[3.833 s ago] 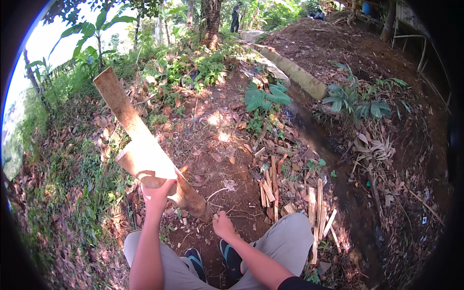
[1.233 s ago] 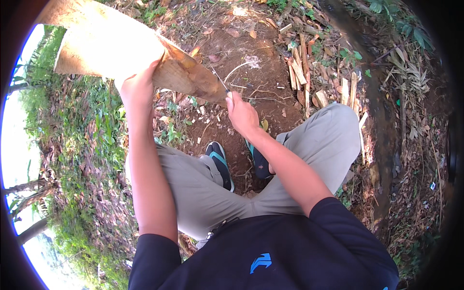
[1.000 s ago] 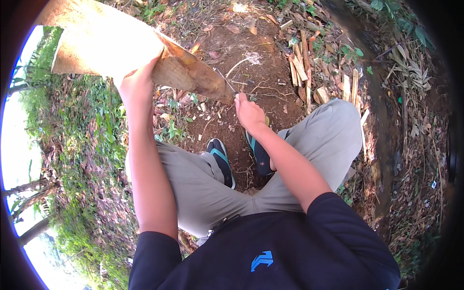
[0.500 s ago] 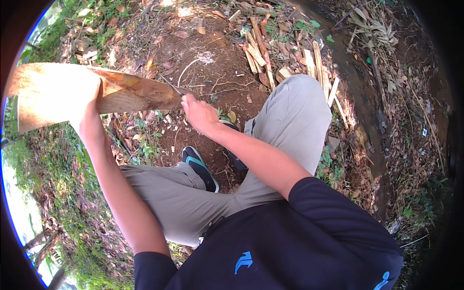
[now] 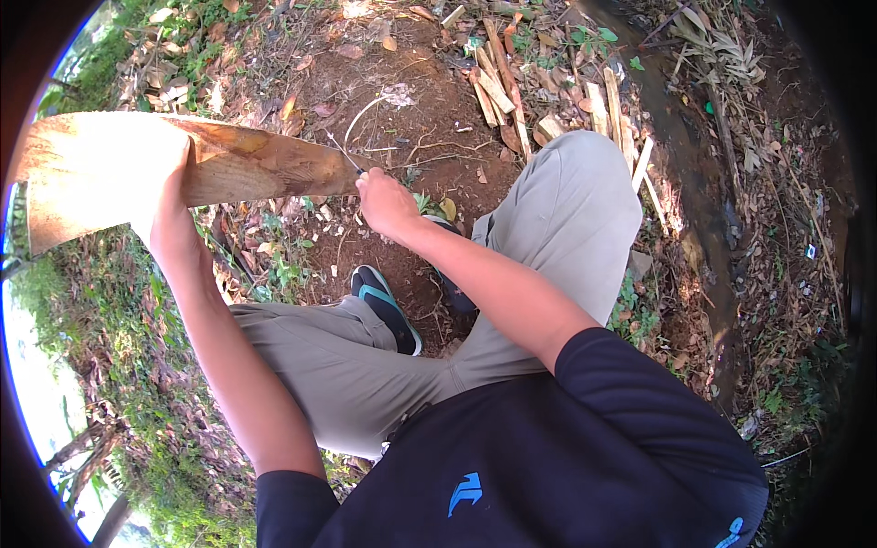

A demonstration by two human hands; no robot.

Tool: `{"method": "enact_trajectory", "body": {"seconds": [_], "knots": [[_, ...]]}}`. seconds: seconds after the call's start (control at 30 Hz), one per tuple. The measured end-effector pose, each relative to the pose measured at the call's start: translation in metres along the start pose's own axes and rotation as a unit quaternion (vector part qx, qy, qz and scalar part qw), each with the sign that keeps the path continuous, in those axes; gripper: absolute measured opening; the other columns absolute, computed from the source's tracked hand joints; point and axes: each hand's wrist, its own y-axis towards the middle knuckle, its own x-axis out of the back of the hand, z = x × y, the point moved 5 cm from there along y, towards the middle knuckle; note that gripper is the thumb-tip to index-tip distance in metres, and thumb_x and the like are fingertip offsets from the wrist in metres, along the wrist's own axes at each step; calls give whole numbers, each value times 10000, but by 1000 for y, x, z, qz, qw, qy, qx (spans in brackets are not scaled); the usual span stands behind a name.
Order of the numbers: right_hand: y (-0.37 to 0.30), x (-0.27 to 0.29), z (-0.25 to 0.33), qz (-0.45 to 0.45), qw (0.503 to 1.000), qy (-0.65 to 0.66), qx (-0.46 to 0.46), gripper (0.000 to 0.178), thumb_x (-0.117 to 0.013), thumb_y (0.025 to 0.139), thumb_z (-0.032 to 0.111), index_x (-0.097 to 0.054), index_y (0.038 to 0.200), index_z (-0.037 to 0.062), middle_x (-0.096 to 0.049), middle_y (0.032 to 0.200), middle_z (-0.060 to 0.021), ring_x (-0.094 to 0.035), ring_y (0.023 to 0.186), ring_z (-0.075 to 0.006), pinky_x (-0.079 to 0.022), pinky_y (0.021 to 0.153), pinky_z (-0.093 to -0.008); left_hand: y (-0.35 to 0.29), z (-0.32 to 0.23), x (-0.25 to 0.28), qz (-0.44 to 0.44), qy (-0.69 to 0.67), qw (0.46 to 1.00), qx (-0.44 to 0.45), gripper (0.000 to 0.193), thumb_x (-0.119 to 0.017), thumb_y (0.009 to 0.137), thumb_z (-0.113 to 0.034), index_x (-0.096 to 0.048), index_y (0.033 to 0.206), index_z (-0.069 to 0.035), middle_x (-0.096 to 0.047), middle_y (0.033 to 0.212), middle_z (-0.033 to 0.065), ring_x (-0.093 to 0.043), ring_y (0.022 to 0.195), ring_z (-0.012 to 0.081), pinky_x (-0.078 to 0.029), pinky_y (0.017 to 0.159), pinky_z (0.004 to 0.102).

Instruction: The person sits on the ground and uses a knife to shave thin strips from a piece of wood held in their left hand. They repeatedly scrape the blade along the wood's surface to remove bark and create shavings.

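Observation:
A long wooden board (image 5: 251, 166), wide and sunlit at the left, narrows to a darker, rougher end near the middle. My left hand (image 5: 170, 205) is closed on its wide part; glare washes out most of the fingers. My right hand (image 5: 388, 203) is wrapped round the handle of a knife (image 5: 343, 152). The thin blade points up and left, crossing the board's narrow end. Whether the edge touches the wood I cannot tell.
Split wood sticks (image 5: 496, 87) lie on the soil ahead, with more pieces (image 5: 610, 114) beyond my right knee. A narrow muddy channel (image 5: 681, 155) runs down the right side. Leaf litter and green plants (image 5: 119, 329) cover the ground at left. My shoes (image 5: 388, 310) rest on bare earth.
My right hand and the knife have shifted slightly right, to the board's narrow tip, and the blade stands steeper. The board remains in my left hand, nearly unmoved.

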Motion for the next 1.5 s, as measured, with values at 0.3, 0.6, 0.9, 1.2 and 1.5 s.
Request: {"method": "enact_trajectory", "body": {"seconds": [0.3, 0.6, 0.9, 1.2, 1.5], "knots": [[11, 4, -17, 30, 994, -101, 10, 280, -399, 1007, 282, -492, 1037, 20, -665, 919, -236, -665, 894, -387, -513, 776, -493, -2, -8, -8, -5, 13, 1000, 22, 410, -699, 852, -170, -622, 1196, 40, -621, 1180, 78, -554, 1090, 153, -367, 1022, 327], [8, -3, -22, 34, 999, 2, -24, 427, -375, 1015, 349, -534, 1060, -44, -650, 962, -274, -635, 948, -419, -473, 842, -517, -2, 5, -3, 21, 21, 999, 41, 405, -597, 927, -224, -601, 1249, 21, -608, 1258, 103, -510, 1209, 180, -275, 1108, 355], [14, -3, -16, 20, 996, -76, 35, 416, -412, 1002, 370, -531, 1070, -22, -663, 813, -261, -665, 856, -408, -500, 785, -522, 1, -5, 0, 3, 9, 1000, -27, 407, -746, 810, -140, -634, 1155, 44, -639, 1102, 97, -584, 972, 166, -439, 897, 329], [3, 3, 0, -3, 981, -183, 70, 349, -435, 989, 359, -503, 1015, 18, -682, 779, -220, -687, 760, -381, -536, 699, -513, -1, -9, 4, 17, 13, 1000, -6, 402, -746, 800, -115, -605, 1126, 74, -639, 1094, 104, -599, 963, 159, -454, 860, 297], [25, -15, -39, 173, 981, 51, -78, 411, -398, 998, 350, -586, 1003, -16, -652, 984, -289, -626, 988, -428, -479, 858, -508, -4, -12, -9, 11, 9, 1000, 16, 307, -760, 790, -114, -679, 1021, 73, -663, 1027, 97, -613, 941, 157, -457, 884, 301]]}}
